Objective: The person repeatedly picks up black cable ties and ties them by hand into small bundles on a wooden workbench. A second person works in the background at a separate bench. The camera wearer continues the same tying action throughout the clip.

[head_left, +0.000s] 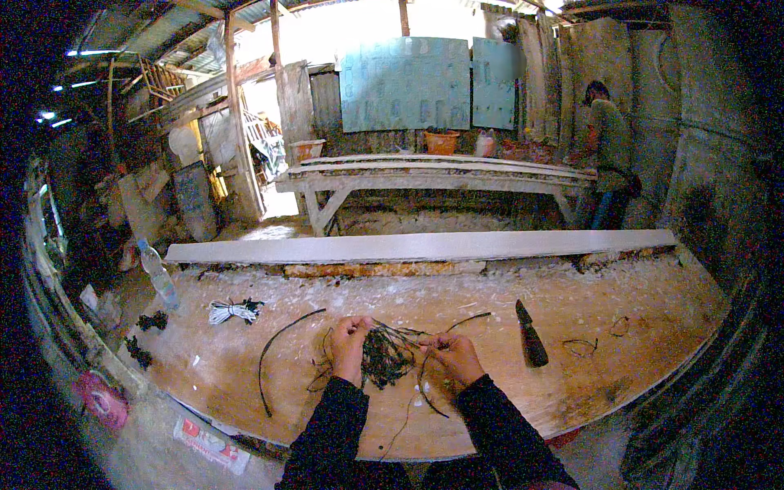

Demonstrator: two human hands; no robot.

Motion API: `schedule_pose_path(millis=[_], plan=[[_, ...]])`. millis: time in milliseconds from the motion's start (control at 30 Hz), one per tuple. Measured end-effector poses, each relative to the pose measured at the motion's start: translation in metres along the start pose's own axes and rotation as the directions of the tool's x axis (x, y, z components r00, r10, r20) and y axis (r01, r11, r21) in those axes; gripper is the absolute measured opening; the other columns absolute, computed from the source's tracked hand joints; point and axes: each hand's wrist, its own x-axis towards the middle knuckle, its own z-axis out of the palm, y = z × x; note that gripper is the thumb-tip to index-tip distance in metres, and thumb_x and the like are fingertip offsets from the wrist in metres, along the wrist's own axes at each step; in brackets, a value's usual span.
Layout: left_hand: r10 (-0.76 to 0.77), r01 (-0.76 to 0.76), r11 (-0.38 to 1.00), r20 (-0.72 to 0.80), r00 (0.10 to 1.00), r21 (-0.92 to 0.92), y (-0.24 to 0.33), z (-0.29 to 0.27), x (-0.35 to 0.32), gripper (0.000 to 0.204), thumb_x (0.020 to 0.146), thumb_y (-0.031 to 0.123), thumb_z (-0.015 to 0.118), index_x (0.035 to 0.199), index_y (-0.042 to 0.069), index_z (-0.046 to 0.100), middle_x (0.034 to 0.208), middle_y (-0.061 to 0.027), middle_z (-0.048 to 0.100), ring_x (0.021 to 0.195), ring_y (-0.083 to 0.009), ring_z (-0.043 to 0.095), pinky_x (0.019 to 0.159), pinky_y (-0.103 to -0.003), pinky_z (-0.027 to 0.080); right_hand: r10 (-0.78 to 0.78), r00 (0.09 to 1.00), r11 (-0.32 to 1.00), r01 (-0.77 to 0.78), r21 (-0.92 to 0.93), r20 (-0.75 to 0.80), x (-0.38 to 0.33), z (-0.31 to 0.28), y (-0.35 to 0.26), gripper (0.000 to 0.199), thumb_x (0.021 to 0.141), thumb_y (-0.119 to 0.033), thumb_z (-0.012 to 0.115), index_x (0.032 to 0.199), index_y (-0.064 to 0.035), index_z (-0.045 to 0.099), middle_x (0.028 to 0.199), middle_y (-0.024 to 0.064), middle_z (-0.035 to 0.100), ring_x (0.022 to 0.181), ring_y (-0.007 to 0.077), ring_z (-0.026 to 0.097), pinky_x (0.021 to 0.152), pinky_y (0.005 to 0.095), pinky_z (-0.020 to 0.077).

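Over the wooden worktable [482, 400], my left hand [351, 339] and my right hand [457, 358] are both closed on dark cord, with strands stretched between them. A tangled bundle of black cord [386, 359] hangs or lies just below and between them; which of the two I cannot tell. One curved dark strip [278, 347] lies left of my left hand. Another curved strip [421, 380] passes by my right hand, partly hidden by it. A thin loose strand [400, 429] trails toward the near edge.
A dark pointed blade-like tool [532, 335] lies at right, past it thin cord loops [581, 348]. At left are a white cord bundle [233, 311], black clumps [140, 351] and a plastic bottle [159, 276]. A long white board [425, 245] lines the far edge. A person [611, 147] stands at another bench [441, 173].
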Motion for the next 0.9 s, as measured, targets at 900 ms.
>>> schedule_pose_path(millis=[900], plan=[[0.225,-0.267,0.920,0.170,0.959,0.288,0.003,0.005,0.000,0.012,0.073,0.010,0.060,0.082,0.002,0.060,0.076,-0.0065,0.055,0.071,-0.0165,0.052,0.066,-0.025,0.041,-0.068,0.988,0.400,0.157,-0.903,0.141,-0.017,0.005,-0.033,0.013,0.066,-0.025,0.054,0.071,-0.0145,0.060,0.076,0.0082,0.055,0.074,0.0281,0.055,0.064,0.0427,0.0401]])
